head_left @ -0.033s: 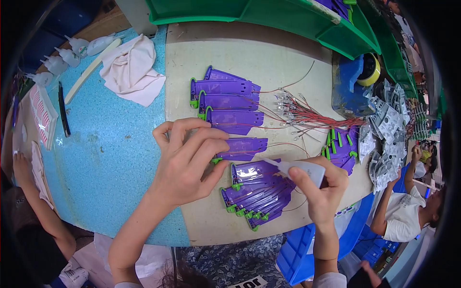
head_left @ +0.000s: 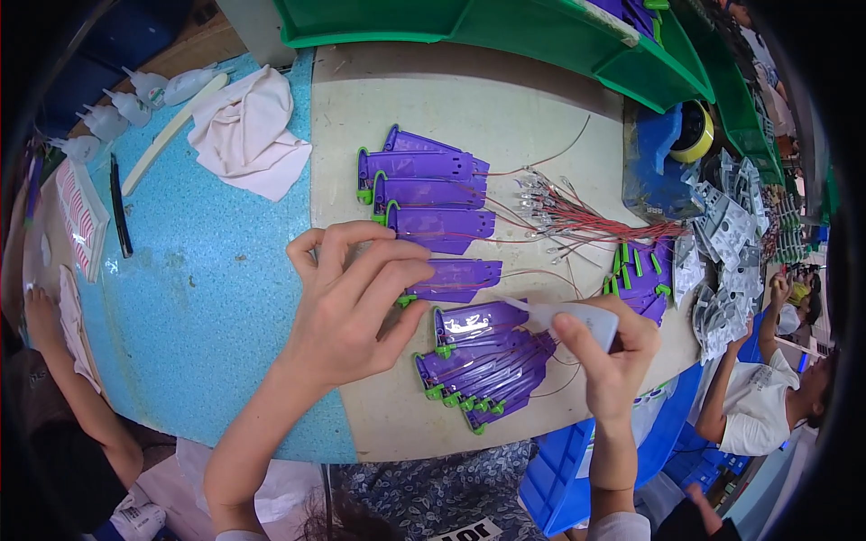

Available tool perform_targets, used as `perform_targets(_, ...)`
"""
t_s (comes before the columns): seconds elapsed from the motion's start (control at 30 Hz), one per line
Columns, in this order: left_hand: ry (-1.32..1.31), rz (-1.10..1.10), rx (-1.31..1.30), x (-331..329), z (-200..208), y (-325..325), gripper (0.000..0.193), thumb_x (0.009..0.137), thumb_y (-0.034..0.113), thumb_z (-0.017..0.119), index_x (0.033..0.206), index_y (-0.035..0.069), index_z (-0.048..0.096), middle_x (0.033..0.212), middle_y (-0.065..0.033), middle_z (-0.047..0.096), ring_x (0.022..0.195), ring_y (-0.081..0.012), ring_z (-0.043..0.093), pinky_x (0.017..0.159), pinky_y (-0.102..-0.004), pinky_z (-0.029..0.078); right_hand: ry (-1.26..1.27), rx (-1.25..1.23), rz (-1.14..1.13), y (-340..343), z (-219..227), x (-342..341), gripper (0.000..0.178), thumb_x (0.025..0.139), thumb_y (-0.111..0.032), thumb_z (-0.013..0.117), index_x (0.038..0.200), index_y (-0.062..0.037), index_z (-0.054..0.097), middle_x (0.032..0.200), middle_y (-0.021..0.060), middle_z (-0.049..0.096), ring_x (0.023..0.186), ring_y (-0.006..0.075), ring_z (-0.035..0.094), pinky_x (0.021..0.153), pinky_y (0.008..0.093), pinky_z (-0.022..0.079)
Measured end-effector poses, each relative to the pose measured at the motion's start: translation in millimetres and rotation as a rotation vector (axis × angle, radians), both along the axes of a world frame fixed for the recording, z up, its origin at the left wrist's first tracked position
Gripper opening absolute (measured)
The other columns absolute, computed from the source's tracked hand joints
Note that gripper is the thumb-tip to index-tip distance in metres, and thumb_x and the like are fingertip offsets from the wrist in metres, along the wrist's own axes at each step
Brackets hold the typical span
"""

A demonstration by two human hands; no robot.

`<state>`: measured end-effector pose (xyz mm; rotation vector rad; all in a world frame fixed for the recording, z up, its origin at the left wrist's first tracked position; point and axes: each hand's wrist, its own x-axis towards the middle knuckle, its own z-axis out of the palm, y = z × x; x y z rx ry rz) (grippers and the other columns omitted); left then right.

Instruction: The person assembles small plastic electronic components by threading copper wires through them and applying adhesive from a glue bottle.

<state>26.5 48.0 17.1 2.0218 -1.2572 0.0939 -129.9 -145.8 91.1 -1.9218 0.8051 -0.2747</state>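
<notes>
My left hand pinches the left end of a purple plastic part with a green clip at its end and a thin red wire along it. My right hand grips a white squeeze bottle, its narrow nozzle pointing left, close to that part's right end. Beyond the left hand, a few similar purple parts lie with wires trailing right. Nearer me, a fanned stack of purple parts with green ends rests below the bottle. A bundle of red wires spreads over the table to the right.
Flat metal pieces are heaped at the right, beside more purple parts. Green bins line the back. A pale cloth, a black pen-like stick and several white bottles lie left. Other people work on both sides.
My right hand and the squeeze bottle have shifted slightly to the right. The left hand and the purple part stay nearly where they were.
</notes>
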Motion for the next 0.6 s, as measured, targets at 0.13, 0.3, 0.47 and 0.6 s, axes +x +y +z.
perform_targets(0.13,0.044,-0.257,0.030,-16.7,8.8,11.0,0.041,0.064,0.024,0.082,0.103,0.016,0.072,0.108,0.0037,0.069,0.104,-0.0242,0.057,0.094,-0.0467,0.028,-0.063,0.044,-0.104,-10.6,8.6,-15.9,0.014,0.079,-0.006,0.081,0.084,0.0031,0.072,0.068,0.0024,0.067,0.059,0.0056,0.055,0.053,0.0220,0.039)
perform_targets(0.3,-0.036,-0.009,0.056,-12.0,0.8,4.7,0.028,0.065,0.018,0.080,0.082,0.012,0.059,0.104,0.0023,0.065,0.102,-0.0225,0.058,0.089,-0.0491,0.028,-0.110,-0.043,0.041,2.5,9.0,-7.8,0.015,0.079,-0.007,0.081,0.085,0.0036,0.073,0.066,0.0037,0.067,0.058,0.0068,0.057,0.053,0.0233,0.042)
perform_targets(0.47,-0.001,-0.014,0.047,-12.4,-0.7,4.5,0.030,0.062,0.015,0.081,0.082,0.013,0.058,0.105,0.0022,0.067,0.103,-0.0241,0.056,0.091,-0.0475,0.027,-0.059,-0.136,0.136,6.1,-2.5,8.2,0.017,0.081,-0.010,0.081,0.086,0.0036,0.073,0.066,0.0046,0.067,0.056,0.0063,0.057,0.049,0.0227,0.041)
perform_targets(0.6,0.031,-0.006,0.033,-11.0,0.0,4.1,0.031,0.060,0.014,0.082,0.081,0.013,0.058,0.105,0.0018,0.069,0.102,-0.0254,0.056,0.092,-0.0470,0.027,-0.058,-0.148,0.053,5.3,2.6,-9.1,0.017,0.081,-0.011,0.082,0.084,0.0029,0.073,0.065,0.0053,0.067,0.055,0.0063,0.057,0.049,0.0228,0.041)
